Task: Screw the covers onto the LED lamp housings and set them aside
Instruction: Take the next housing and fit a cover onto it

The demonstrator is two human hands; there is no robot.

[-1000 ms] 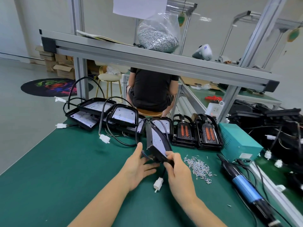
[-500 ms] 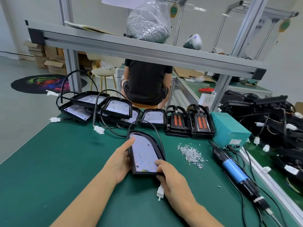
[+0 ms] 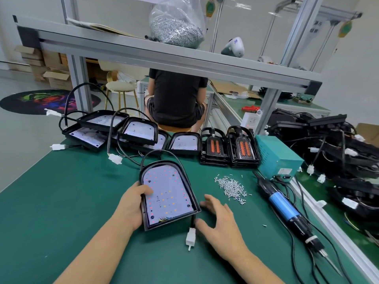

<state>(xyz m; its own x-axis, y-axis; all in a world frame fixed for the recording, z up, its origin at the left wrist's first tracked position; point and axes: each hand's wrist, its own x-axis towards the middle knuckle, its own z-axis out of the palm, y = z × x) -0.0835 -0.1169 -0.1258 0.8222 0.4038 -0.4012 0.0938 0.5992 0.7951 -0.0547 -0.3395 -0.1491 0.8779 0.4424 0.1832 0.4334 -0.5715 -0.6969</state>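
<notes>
Open LED housing laid flat on the bench, ready for its cover.

Head view: the lamp housing [image 3: 169, 193] lies face up on the green mat [image 3: 61, 201], LED board showing, its cable looping behind and the white connector [image 3: 190, 238] trailing off the near edge. The left hand [image 3: 133, 203] grips the housing's left rim, thumb curled onto the board; the right hand [image 3: 219, 224] hangs loose and empty just beside the right rim, fingers spread. The covers [image 3: 244, 148] stand at the back, the loose screws [image 3: 231, 187] and the electric screwdriver [image 3: 287, 210] to the right. To do this well, I judge, keep the housing pinned, tuck the cable clear of the rim, seat the cover squarely, then drive each screw straight.
</notes>
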